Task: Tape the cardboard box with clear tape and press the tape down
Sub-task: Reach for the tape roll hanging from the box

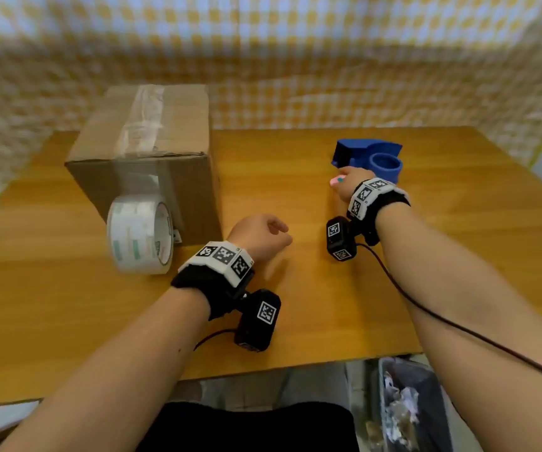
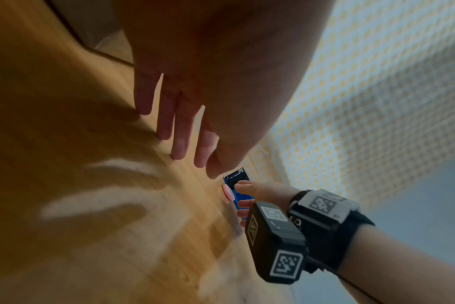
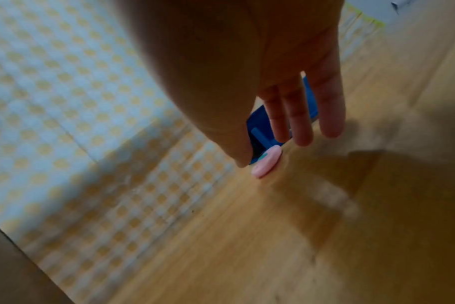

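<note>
The cardboard box [image 1: 152, 135] stands at the table's back left, with clear tape [image 1: 142, 119] along its top seam and down the front. A roll of clear tape [image 1: 139, 236] stands on edge against the box's front. My left hand [image 1: 263, 236] hovers mid-table just right of the roll, its fingers [image 2: 179, 133] loose and holding nothing. My right hand [image 1: 349, 179] is at the blue tape dispenser [image 1: 369, 154], its straight fingers [image 3: 299, 115] spread over it. A small pink disc [image 3: 266, 162] lies on the table at my right thumb tip; whether I touch it is unclear.
The wooden table [image 1: 328, 305] has bare surface between and in front of my hands. A yellow checkered cloth [image 1: 328, 60] hangs behind it. A bin of crumpled scraps [image 1: 406, 409] sits below the front edge at right. A cable [image 1: 442, 321] trails along my right forearm.
</note>
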